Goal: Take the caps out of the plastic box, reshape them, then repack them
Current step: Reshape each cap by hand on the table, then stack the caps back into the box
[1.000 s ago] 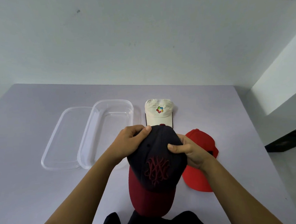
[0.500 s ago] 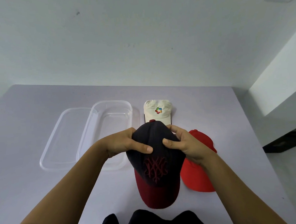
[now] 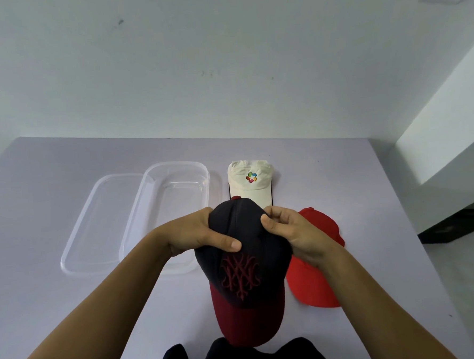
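1. Hands first: your left hand (image 3: 195,236) and right hand (image 3: 294,232) clamp the dark cap (image 3: 241,251) crown, held above the table (image 3: 70,286) before you.
2. Press evenly with both thumbs to round the crown.
3. Keep the brim level, clear of the red cap (image 3: 315,282).
4. Plastic box (image 3: 165,211) sits empty, left.

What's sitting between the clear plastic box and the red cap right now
In the head view, the navy cap, gripped by both hands, lies between the plastic box and the red cap.
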